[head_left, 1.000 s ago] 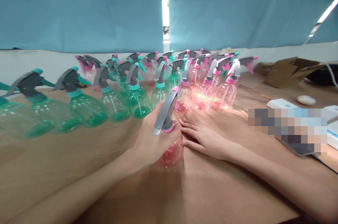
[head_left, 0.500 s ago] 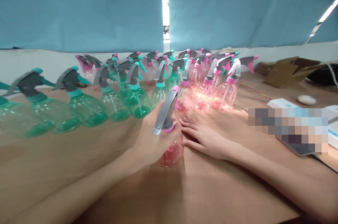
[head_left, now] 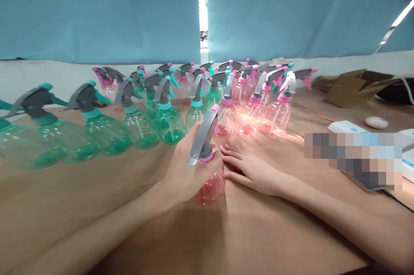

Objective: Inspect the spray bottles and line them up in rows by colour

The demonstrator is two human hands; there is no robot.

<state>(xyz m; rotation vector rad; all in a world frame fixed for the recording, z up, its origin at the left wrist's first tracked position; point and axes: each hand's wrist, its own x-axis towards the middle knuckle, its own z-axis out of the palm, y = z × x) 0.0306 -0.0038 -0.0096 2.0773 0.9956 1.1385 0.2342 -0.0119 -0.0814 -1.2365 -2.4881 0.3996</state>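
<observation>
My left hand (head_left: 190, 167) is wrapped around the neck and upper body of a pink spray bottle (head_left: 211, 186) with a grey and pink trigger head. The bottle stands upright on the brown tabletop (head_left: 258, 232). Just to its right, my right hand (head_left: 250, 167) lies flat on the table, fingers stretched toward the bottle. Whether those fingertips touch the bottle I cannot tell. Beyond my hands stand a green spray bottle (head_left: 171, 126) with a turquoise collar and a clear pink spray bottle (head_left: 274, 115).
Several green spray bottles (head_left: 106, 132) line the left side, with more pink and green ones behind. At right are a brown cardboard piece (head_left: 346, 89), a white oval object (head_left: 377, 122), a white power strip (head_left: 344, 128) and a blurred-out patch. Blue curtains (head_left: 97, 11) hang behind.
</observation>
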